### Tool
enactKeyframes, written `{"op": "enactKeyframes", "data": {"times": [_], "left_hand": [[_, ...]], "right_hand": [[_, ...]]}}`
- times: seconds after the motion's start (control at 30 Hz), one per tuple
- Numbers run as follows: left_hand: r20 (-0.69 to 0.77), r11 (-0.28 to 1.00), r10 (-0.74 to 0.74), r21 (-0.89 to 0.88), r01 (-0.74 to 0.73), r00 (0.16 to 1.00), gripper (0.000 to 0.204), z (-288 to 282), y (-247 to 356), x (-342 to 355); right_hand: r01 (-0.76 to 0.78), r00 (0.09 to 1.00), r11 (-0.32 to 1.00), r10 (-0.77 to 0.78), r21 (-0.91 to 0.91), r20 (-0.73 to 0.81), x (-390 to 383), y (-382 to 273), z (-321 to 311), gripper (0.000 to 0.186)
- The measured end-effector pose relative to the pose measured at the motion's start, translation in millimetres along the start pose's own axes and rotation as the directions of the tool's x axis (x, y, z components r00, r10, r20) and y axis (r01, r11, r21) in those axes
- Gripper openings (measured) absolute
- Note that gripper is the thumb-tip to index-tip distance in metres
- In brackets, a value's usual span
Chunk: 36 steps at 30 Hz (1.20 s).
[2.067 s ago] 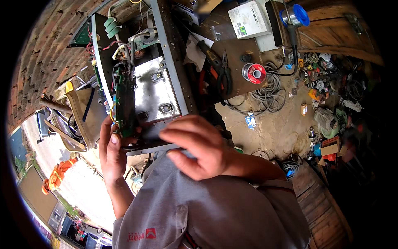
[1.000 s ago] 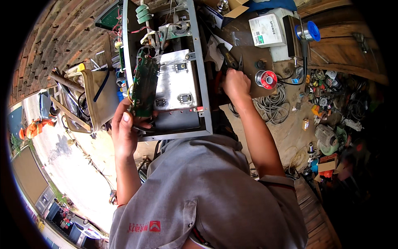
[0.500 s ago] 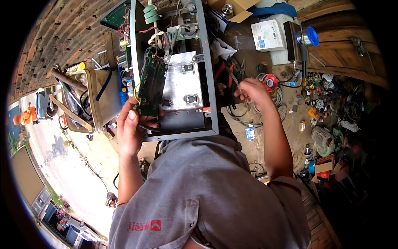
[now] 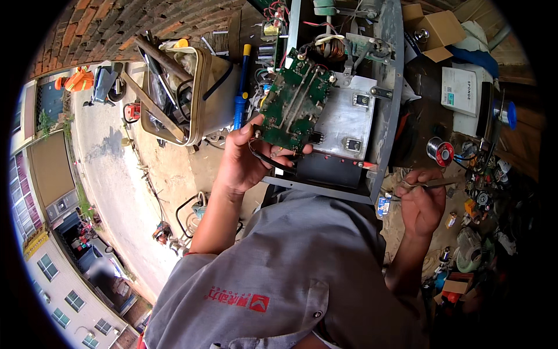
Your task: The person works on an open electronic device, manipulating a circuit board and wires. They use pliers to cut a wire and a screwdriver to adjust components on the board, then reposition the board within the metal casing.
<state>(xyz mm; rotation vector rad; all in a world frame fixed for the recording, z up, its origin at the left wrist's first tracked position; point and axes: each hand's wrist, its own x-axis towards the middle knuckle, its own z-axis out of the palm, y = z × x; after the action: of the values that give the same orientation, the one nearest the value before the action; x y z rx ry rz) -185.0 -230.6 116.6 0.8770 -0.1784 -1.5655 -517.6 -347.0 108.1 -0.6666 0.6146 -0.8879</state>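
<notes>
My left hand point(image 4: 241, 157) grips the lower edge of a green circuit board point(image 4: 299, 102), thumb at its left side and fingers underneath. The board is tilted up, its soldered, dusty face showing. Behind it is the open grey metal frame of an electrical unit point(image 4: 390, 99), with a silver metal plate point(image 4: 343, 113) carrying small black components. Wires and a copper coil point(image 4: 331, 47) are at the board's far end. To the right of the frame, my right hand point(image 4: 424, 200) is closed around a slim grey metal tool point(image 4: 442, 182); its exact kind is unclear.
A solder spool point(image 4: 440, 152) lies beyond my right hand, near a white box point(image 4: 459, 88) and an open cardboard box point(image 4: 436, 29). On the left stand a tool-filled bucket point(image 4: 200, 93) and a blue-and-yellow tool point(image 4: 241, 96). Clutter covers the ground at right.
The circuit board has been tilted so its soldered face shows. My right hand has come nearer my body with the metal tool, which now points right. The view has swung left.
</notes>
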Motion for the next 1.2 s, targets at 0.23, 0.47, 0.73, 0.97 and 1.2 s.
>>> {"op": "enactKeyframes", "data": {"times": [0.23, 0.47, 0.73, 0.97, 1.2], "left_hand": [[0.049, 0.997, 0.029, -0.072, -0.026, 0.998, 0.081, 1, -3, 1], [-0.023, 0.991, 0.031, -0.131, -0.034, 0.999, 0.078, -4, -8, -6], [-0.008, 0.996, 0.045, -0.078, -0.045, 0.999, 0.086, 1, -6, -4], [0.032, 0.993, 0.104, -0.062, -0.102, 0.994, 0.086, 3, -5, -5], [0.054, 0.988, 0.121, -0.099, -0.115, 0.991, 0.082, 3, -4, -6]], "right_hand": [[0.285, 0.924, 0.829, -0.105, -0.481, 0.367, 46, 15, 107, 0.018], [0.191, 0.945, 0.899, -0.060, -0.394, 0.321, 55, 42, 136, 0.018], [0.213, 0.957, 0.924, -0.132, -0.317, 0.258, 60, 52, 149, 0.016], [0.420, 0.894, 0.756, -0.248, -0.503, 0.373, 59, 59, 148, 0.017], [0.459, 0.883, 0.680, -0.274, -0.572, 0.382, 55, 63, 148, 0.017]]}}
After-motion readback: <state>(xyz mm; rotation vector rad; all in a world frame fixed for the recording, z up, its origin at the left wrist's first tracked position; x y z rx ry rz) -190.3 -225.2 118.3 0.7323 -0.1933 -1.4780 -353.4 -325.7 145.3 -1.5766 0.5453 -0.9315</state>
